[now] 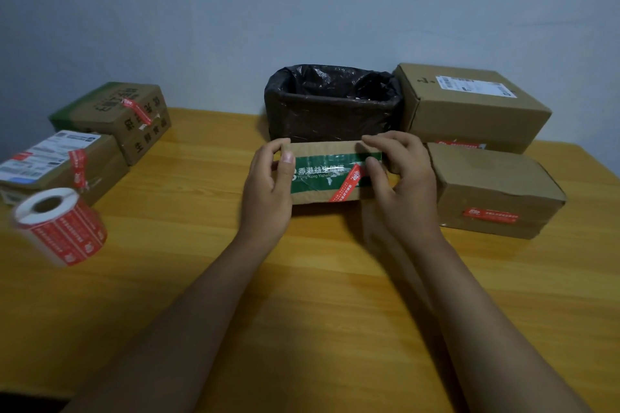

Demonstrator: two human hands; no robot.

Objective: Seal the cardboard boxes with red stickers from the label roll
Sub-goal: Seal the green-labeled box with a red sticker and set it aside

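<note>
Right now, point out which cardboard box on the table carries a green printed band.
The small box gripped between the left hand and right hand at centre. A green band with white lettering crosses it; a red sticker runs diagonally over it.

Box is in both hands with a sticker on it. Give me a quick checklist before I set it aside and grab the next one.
1. Red sticker crosses the box's front: ok.
2. Sticker pressed flat along its length: cannot tell, upper end sits under the right hand.
3. Left hand grips the box end: ok.
4. Label roll within reach at left: ok.
5. Free table space to set the box down: ok.
6. An unsealed box remaining: cannot tell, every box in view shows a red sticker.
</note>
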